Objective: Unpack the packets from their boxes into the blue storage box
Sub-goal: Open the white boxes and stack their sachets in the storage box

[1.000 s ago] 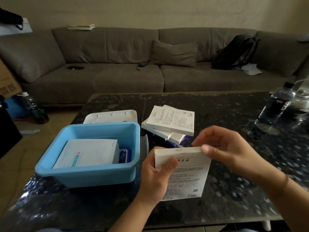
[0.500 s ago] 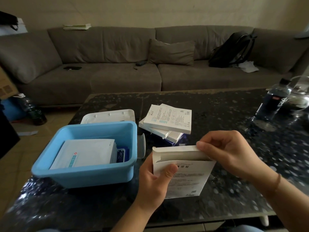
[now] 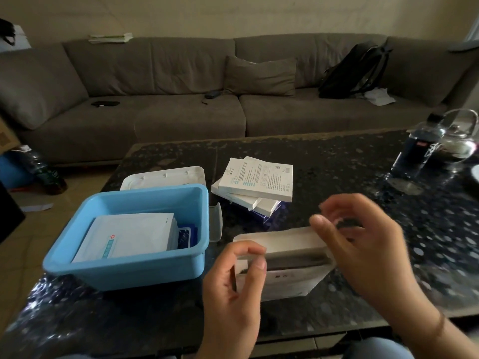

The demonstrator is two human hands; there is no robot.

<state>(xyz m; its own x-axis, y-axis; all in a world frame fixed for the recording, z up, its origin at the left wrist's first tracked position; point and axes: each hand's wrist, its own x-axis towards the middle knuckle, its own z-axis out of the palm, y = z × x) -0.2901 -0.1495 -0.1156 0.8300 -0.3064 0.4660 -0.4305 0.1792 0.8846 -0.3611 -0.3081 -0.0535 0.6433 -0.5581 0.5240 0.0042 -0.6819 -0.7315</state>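
- I see my left hand low in the centre of the frame, thumb and fingers curled round the left end of a white carton, which is held above the near edge of the black speckled table.
- The carton's top flap stands open, showing a dark slot along its upper edge; motion blur hides what is inside.
- My right hand sits at the carton's right end, fingers curled; it touches the open flap, but blur keeps me from telling whether it pinches anything.
- The blue storage box stands at lower left on the table, just beside the held carton, with a stack of white packets lying flat inside and a small dark blue item wedged at their right.
- A white lid lies flat behind the storage box, touching its far rim.
- A pile of flat white boxes rests at the centre of the table, fanned and overlapping, with a dark blue box showing beneath.
- At the right edge of the frame a dark plastic bottle stands upright beside a glass kettle.
- A grey sofa fills the upper half, carrying a cushion at centre and a black backpack at upper right.
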